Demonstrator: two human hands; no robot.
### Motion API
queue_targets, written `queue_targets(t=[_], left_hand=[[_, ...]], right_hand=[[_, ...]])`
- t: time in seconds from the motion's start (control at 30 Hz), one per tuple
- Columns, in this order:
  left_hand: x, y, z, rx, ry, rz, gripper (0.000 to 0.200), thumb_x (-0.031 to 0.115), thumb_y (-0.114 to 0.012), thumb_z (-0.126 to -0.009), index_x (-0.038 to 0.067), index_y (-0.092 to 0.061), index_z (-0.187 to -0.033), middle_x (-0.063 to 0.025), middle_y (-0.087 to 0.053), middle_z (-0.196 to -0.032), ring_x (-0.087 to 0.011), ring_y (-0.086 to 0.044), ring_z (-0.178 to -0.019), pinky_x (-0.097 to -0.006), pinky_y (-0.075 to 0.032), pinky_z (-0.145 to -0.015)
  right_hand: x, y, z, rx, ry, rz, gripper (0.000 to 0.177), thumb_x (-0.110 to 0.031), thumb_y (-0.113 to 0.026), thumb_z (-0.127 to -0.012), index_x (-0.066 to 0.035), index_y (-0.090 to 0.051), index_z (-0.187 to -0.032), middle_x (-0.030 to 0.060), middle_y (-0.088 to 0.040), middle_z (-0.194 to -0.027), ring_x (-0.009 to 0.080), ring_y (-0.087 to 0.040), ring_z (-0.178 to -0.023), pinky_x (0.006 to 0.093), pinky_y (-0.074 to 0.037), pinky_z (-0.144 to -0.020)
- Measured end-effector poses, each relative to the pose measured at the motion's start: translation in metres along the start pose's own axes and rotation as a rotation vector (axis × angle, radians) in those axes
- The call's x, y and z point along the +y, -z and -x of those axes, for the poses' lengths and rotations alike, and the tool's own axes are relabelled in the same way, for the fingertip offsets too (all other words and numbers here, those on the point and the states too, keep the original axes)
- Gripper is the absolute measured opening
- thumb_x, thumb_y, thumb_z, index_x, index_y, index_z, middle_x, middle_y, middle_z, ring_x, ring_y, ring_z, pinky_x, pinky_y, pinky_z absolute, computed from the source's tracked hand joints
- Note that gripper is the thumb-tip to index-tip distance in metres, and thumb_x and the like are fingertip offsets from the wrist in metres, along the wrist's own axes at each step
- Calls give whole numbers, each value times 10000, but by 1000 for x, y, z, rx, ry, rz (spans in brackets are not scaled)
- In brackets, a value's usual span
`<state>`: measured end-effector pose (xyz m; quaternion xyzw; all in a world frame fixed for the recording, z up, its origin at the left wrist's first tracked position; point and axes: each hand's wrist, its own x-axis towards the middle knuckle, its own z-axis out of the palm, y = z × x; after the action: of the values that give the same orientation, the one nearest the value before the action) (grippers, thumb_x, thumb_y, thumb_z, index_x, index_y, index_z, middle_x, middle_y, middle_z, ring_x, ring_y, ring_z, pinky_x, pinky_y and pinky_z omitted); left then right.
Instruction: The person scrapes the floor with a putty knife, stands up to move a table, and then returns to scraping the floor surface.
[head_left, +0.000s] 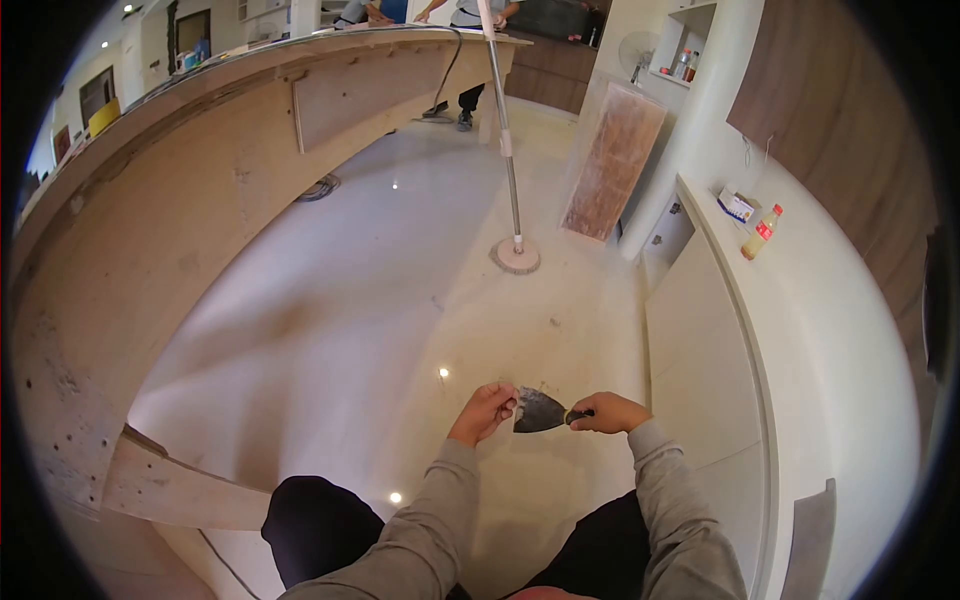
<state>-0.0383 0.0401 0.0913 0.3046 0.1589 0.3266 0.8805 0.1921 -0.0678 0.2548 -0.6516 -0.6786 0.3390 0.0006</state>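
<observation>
My right hand (612,413) is wrapped around the dark handle of a putty knife (540,411), a wide scraper whose grey blade points left and carries pale smears. At the blade's outer edge, the fingers of my left hand (485,410) are pinched together and touch its upper corner. Both hands are above the glossy pale floor (380,330), between my knees. Small dark specks show on the floor just past the blade.
A spin mop (515,256) stands on the floor ahead. A long curved wooden counter (200,190) runs along the left, with people behind it. On the right, a white ledge (820,330) holds a bottle (762,232) and a small box (737,204). A brown board (613,160) leans farther back.
</observation>
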Motion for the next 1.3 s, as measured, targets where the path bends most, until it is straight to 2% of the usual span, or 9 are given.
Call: queue_targets(t=[0.27, 0.37, 0.47, 0.7, 0.77, 0.8, 0.93, 1.1, 1.3], left_hand=[[-3, 7, -6, 348, -14, -196, 255, 261, -584, -985, 33, -672, -1059, -31, -685, -968, -95, -577, -760, -248, -479, -658], [7, -26, 6, 247, 0, -264, 279, 288, -617, -964, 41, -680, -1077, -9, -682, -965, -102, -604, -803, -267, -498, -698], [-11, -7, -4, 120, -4, -449, 275, 292, -664, -931, 49, -702, -1055, -8, -690, -950, -106, -620, -843, -272, -506, -717], [0, -20, -5, 186, -52, -389, 143, 195, -735, -873, 65, -720, -931, -20, -700, -895, -121, -640, -822, -281, -517, -713], [5, -21, 1, 214, -28, -363, 93, 143, -748, -856, 77, -711, -910, -14, -695, -876, -122, -644, -814, -273, -519, -698], [8, -24, 3, 212, -36, -322, 65, 124, -745, -856, 92, -688, -854, -11, -692, -878, -122, -643, -797, -275, -523, -685], [19, -27, 9, 146, -17, -265, 76, 126, -728, -871, 98, -662, -846, 9, -668, -853, -110, -625, -767, -265, -515, -685], [29, -28, 7, -119, -40, -235, 95, 187, -672, -928, 98, -648, -907, 46, -616, -873, -68, -589, -815, -236, -494, -713], [48, -55, 17, 117, -21, -292, 149, 213, -664, -938, 66, -674, -956, 45, -637, -881, -69, -570, -772, -222, -462, -696]], right_hand=[[16, -10, -7, 37, 35, 92, 334, -354, -689, -865, -72, -701, -1044, 94, -681, -821, 221, -610, -701, 360, -496, -682], [13, -9, -4, -5, -17, 79, 356, -367, -692, -860, -62, -698, -1043, 92, -682, -812, 219, -620, -708, 352, -500, -680], [7, -5, -10, -63, 33, 42, 352, -368, -696, -862, -62, -704, -1034, 80, -683, -792, 197, -628, -707, 338, -505, -678], [-1, 4, -2, -55, -110, -94, 338, -362, -704, -845, -84, -722, -1037, 126, -705, -857, 227, -649, -738, 368, -508, -718], [7, -1, -3, -31, 61, 11, 345, -362, -694, -871, -60, -702, -1037, 89, -690, -808, 198, -632, -727, 346, -510, -694], [8, -2, -2, 15, 83, 43, 342, -352, -695, -863, -65, -695, -1048, 131, -691, -862, 259, -636, -792, 367, -501, -744], [2, 0, 1, 37, 78, 75, 332, -347, -696, -858, -76, -692, -1048, 151, -683, -898, 297, -629, -825, 379, -490, -776], [-1, 3, 1, 20, 61, 61, 344, -355, -698, -849, -80, -694, -1056, 159, -691, -963, 332, -634, -878, 393, -496, -802], [-4, 4, 4, 66, 121, -16, 311, -331, -690, -868, -63, -682, -1025, 140, -674, -867, 290, -621, -790, 384, -486, -741]])
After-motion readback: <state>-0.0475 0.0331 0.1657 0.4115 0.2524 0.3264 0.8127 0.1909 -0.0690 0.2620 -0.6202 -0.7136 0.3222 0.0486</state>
